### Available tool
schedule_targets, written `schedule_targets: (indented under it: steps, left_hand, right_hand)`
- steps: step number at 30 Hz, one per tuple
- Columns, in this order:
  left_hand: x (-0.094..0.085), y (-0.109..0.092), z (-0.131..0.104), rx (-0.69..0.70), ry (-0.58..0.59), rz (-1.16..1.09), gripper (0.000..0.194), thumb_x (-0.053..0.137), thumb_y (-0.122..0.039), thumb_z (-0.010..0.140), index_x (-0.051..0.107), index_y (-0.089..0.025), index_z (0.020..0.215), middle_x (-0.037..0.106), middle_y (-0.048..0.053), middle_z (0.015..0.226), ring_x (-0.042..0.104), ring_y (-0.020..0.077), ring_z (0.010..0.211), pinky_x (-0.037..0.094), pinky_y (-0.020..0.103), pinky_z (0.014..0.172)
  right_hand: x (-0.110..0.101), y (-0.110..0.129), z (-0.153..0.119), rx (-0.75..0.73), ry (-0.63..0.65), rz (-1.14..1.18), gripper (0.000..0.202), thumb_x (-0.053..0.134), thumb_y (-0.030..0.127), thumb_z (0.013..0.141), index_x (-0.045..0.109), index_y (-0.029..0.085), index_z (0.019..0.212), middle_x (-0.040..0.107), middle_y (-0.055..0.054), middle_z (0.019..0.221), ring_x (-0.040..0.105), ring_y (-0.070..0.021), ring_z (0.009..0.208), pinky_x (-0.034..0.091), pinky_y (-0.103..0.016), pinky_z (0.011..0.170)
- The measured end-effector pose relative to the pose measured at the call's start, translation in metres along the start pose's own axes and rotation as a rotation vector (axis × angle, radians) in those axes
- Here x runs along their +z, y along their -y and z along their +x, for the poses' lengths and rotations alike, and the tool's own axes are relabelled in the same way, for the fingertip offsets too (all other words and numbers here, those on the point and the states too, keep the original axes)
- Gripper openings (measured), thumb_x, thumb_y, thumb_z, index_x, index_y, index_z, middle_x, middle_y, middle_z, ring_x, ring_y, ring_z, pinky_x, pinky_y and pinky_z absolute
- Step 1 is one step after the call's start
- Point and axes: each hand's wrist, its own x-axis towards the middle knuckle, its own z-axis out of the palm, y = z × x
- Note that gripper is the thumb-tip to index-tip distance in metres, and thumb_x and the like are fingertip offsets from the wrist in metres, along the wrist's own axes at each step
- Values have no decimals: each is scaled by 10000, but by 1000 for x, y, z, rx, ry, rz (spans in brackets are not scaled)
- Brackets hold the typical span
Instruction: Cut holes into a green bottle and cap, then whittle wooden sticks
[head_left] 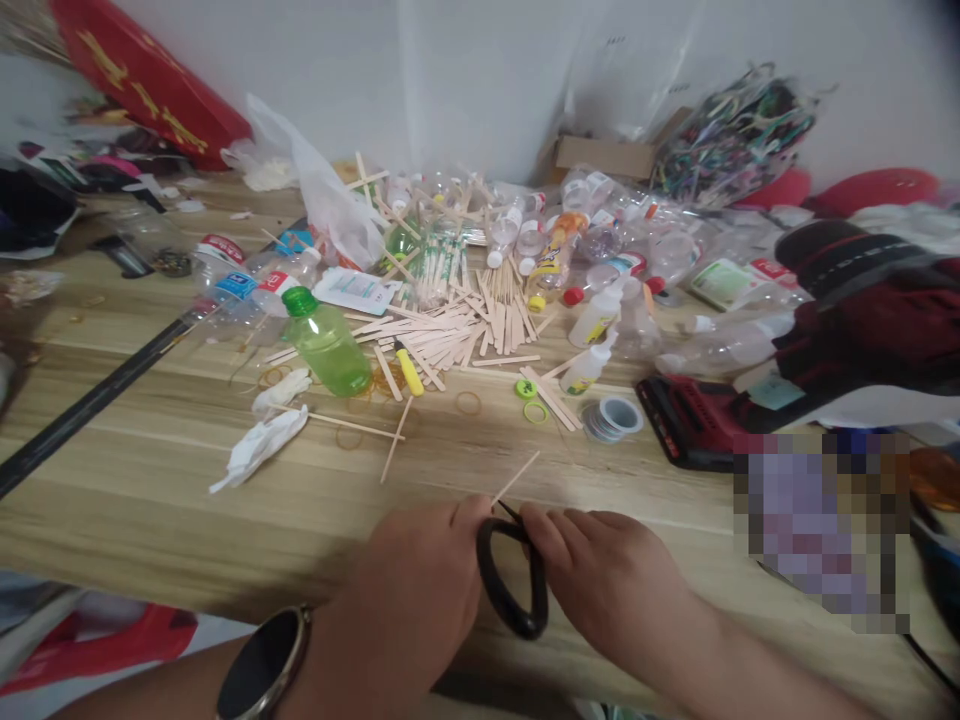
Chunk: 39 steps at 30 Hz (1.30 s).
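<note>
Near the table's front edge, my left hand (424,590), with a dark watch on the wrist, is closed on a thin wooden stick (517,476) that points up and to the right. Close beside it, my right hand (611,575) grips black-handled scissors (491,590) by the pivot end. Their dark tip lies by the stick, and the handle loops hang down between my hands. Beyond my hands, two crossed sticks (396,440) lie on the table, left of centre.
A green bottle (330,345), a yellow-handled tool (409,370) and piled wooden sticks (442,340) lie ahead. Plastic bottles (559,255) stretch behind. At the right are a wire spool (619,418) and a red and black power tool (694,420). White gloves (259,450) lie left.
</note>
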Motion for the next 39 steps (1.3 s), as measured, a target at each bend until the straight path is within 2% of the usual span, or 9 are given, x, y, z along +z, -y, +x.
schedule_targets:
  steps: [7, 9, 15, 19, 22, 27, 30, 35, 39]
  left_hand:
    - [5, 5, -1, 215, -275, 234, 280, 422, -33, 826, 605, -131, 1015, 705, 91, 798, 672, 213, 657, 544, 294, 537]
    - [5, 7, -1, 187, -256, 216, 277, 421, -35, 834, 606, -135, 1015, 710, 90, 809, 675, 207, 674, 543, 284, 558]
    - [-2, 8, 0, -3, -42, -222, 227, 410, -113, 898, 608, -194, 975, 696, 28, 807, 665, 169, 727, 531, 269, 696]
    - [-2, 6, 2, -58, -33, -332, 219, 403, -122, 906, 608, -198, 925, 692, 18, 783, 656, 153, 719, 517, 245, 691]
    - [6, 4, -2, -30, -126, -151, 229, 402, -88, 883, 601, -191, 926, 680, 22, 721, 646, 158, 640, 511, 245, 621]
    - [16, 7, -6, 129, -531, 225, 301, 336, -28, 868, 561, -148, 1027, 685, 49, 703, 644, 174, 577, 487, 251, 498]
    - [13, 10, -2, 161, -601, 293, 290, 313, -27, 881, 558, -134, 995, 682, 50, 683, 648, 171, 568, 491, 255, 494]
    - [14, 18, 2, 200, -583, 253, 292, 323, -53, 905, 554, -136, 1063, 688, 51, 731, 655, 175, 621, 488, 271, 550]
    - [7, 33, 4, -228, -534, 80, 317, 309, -145, 953, 548, -150, 1161, 645, 16, 634, 604, 164, 529, 403, 251, 495]
  right_hand:
    - [-4, 23, 10, 821, 532, 1258, 414, 288, 563, 926, 430, 187, 827, 595, -10, 560, 550, -131, 408, 370, -182, 377]
    - [0, 22, 8, 761, 493, 1144, 390, 249, 520, 960, 434, 184, 888, 595, 5, 557, 554, -128, 407, 368, -181, 385]
    - [7, 3, 2, -32, -29, -64, 218, 369, 58, 823, 565, 154, 827, 599, -35, 613, 538, -152, 492, 305, -278, 467]
    - [4, -3, 5, -252, -181, -366, 286, 336, -12, 796, 575, 134, 854, 552, -6, 586, 483, -146, 461, 303, -301, 458]
    - [4, 0, 7, -164, -158, -172, 315, 303, 29, 861, 597, 142, 852, 591, -12, 597, 526, -140, 467, 336, -276, 463]
    - [6, 17, 7, 605, 357, 993, 477, 315, 541, 976, 513, 171, 750, 614, -27, 559, 538, -114, 424, 384, -185, 416]
    - [10, 28, 8, 862, 406, 1383, 554, 420, 728, 859, 470, 177, 854, 616, -22, 558, 517, -105, 413, 400, -167, 408]
    - [12, 29, 5, 868, 348, 1325, 583, 420, 756, 837, 469, 181, 921, 627, -29, 603, 596, -151, 464, 443, -197, 425]
    - [8, 16, -4, 530, 169, 687, 406, 365, 485, 964, 565, 177, 792, 629, -32, 631, 607, -140, 507, 435, -212, 474]
